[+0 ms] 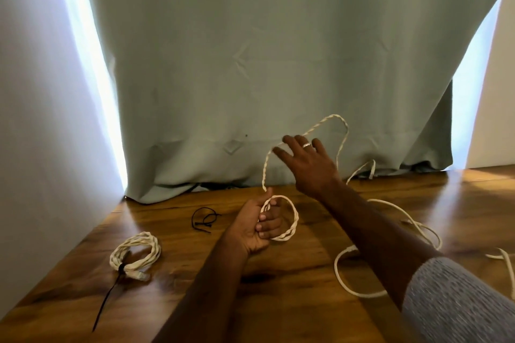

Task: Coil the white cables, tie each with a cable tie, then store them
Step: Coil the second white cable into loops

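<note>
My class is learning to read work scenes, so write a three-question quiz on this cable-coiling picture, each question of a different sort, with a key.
1. True or false: the coil lying on the table is already tied.
2. Which hand grips the small loop? A) left hand B) right hand C) neither
3. Fill in: the spare ties are coloured ____.

Key: 1 true, a black tie cinches it. 2 A, its fingers close on the loop while the right hand, fingers spread, lifts the cable above. 3 black.
</note>
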### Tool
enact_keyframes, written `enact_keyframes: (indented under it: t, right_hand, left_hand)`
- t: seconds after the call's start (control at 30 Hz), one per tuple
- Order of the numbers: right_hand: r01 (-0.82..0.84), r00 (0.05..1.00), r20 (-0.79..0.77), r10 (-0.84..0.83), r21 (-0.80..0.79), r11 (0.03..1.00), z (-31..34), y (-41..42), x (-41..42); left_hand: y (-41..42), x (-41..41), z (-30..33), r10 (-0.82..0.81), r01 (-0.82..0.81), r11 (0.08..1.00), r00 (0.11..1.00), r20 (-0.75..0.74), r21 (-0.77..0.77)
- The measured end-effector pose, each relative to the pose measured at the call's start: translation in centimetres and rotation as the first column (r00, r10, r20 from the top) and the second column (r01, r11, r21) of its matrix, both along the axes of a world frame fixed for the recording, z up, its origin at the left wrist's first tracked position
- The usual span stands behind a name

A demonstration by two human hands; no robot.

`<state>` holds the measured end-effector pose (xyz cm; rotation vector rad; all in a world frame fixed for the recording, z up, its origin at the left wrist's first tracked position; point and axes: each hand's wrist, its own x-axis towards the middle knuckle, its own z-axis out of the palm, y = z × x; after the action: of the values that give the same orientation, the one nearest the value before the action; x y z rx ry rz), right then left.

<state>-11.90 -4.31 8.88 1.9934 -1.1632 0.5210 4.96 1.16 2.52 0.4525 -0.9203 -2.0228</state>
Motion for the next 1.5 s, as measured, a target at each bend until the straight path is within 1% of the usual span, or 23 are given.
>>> enact_keyframes:
  t: [0.07,0.13,0.17,0.23,0.37,0.47,0.6,0.67,0.73,0.8,0.9,0.97,1.0,1.03,1.1,1.2,1.3,1.37,1.43,1.5]
  right_hand:
    - [-0.179,0.978,-0.100,0.181,0.031,0.983,-1.1,0.7,0.8]
    - [-0.340,0.914,-0.212,0.346,0.066,0.938,-1.7,0.8,0.7]
    - [-0.393,0.886,-0.209,0.413,0.130,0.910,-1.8,0.6,0.3]
    - [-0.455,0.865,-0.101,0.492,0.259,0.852,-1.7,0.1,-0.7]
    - [-0.501,0.859,0.119,0.498,0.398,0.768,-0.8,0.8,-1.7]
    - [-0.500,0.866,0.246,0.436,0.445,0.743,-1.1,1.7,-1.6]
    - [-0.500,0.855,0.370,0.364,0.397,0.770,-2.4,1.3,-1.8]
    - [-0.538,0.815,0.457,0.356,0.372,0.756,-3.0,1.4,-1.6]
    - [-0.589,0.752,0.573,0.325,0.365,0.720,-3.5,1.7,-1.2]
    - [-0.663,0.670,0.692,0.268,0.396,0.635,-3.7,2.1,-0.9]
    - [-0.786,0.562,0.816,0.136,0.476,0.395,-3.3,2.7,-0.6]
    - [-0.810,0.549,0.836,0.018,0.527,0.258,-3.1,3.0,-0.9]
    - [-0.798,0.570,0.821,-0.026,0.562,0.217,-3.1,3.2,-1.0]
    - [-0.775,0.603,0.796,-0.053,0.600,0.198,-3.1,3.3,-1.0]
    - [-0.737,0.647,0.758,-0.083,0.649,0.190,-3.2,3.6,-0.9]
    - [-0.741,0.625,0.769,-0.133,0.638,0.208,-3.3,3.8,-0.3]
    - [-0.735,0.630,0.767,-0.117,0.639,0.228,-3.3,3.9,0.6]
    - [-0.722,0.648,0.755,-0.097,0.650,0.235,-3.2,4.0,0.7]
    - [-0.697,0.668,0.738,-0.096,0.665,0.268,-3.4,3.9,0.6]
    - [-0.697,0.653,0.750,-0.107,0.650,0.303,-3.6,3.7,0.5]
  left_hand:
    - [0.0,0.4,0.1,-0.006,0.006,1.000,1.000,-0.007,0.012]
    - [0.1,0.8,0.1,-0.032,0.032,0.999,0.999,0.004,0.011]
    - [0.2,0.9,0.2,-0.048,0.048,0.999,0.999,0.013,0.008]
    - [0.5,0.9,0.2,-0.083,0.083,0.997,0.996,0.021,-0.001]
    - [0.1,0.8,0.5,-0.092,0.092,0.996,0.996,0.008,-0.022]
    - [-0.2,1.2,0.2,-0.053,0.054,0.999,0.997,-0.048,0.005]
    - [0.1,1.7,-0.1,-0.004,0.003,1.000,0.997,-0.072,-0.019]
    - [0.2,1.9,-0.1,-0.007,0.003,0.999,0.997,-0.079,-0.047]
    - [0.3,2.0,0.0,-0.018,0.013,0.997,0.997,-0.074,-0.078]
    - [0.4,2.1,0.2,-0.003,-0.002,0.997,0.998,-0.061,-0.072]
    - [0.3,2.2,0.2,0.017,-0.021,0.997,0.998,-0.059,-0.077]
    - [0.2,2.2,0.2,0.043,-0.050,0.996,0.996,-0.079,-0.079]
    - [0.2,2.1,0.1,0.070,-0.077,0.994,0.994,-0.090,-0.076]
    - [0.2,2.1,0.1,0.104,-0.111,0.991,0.990,-0.091,-0.077]
    - [0.3,1.9,-0.2,0.163,-0.170,0.982,0.983,-0.083,-0.083]
    - [0.4,1.7,-0.3,0.202,-0.212,0.974,0.973,-0.116,-0.085]
    - [0.3,1.5,-0.3,0.262,-0.275,0.959,0.953,-0.152,-0.071]
    - [0.1,1.5,-0.4,0.324,-0.335,0.939,0.938,-0.127,-0.080]
    - [0.0,1.5,-0.6,0.366,-0.373,0.924,0.927,-0.084,-0.090]
    - [-0.2,1.7,-0.7,0.384,-0.388,0.918,0.922,-0.054,-0.085]
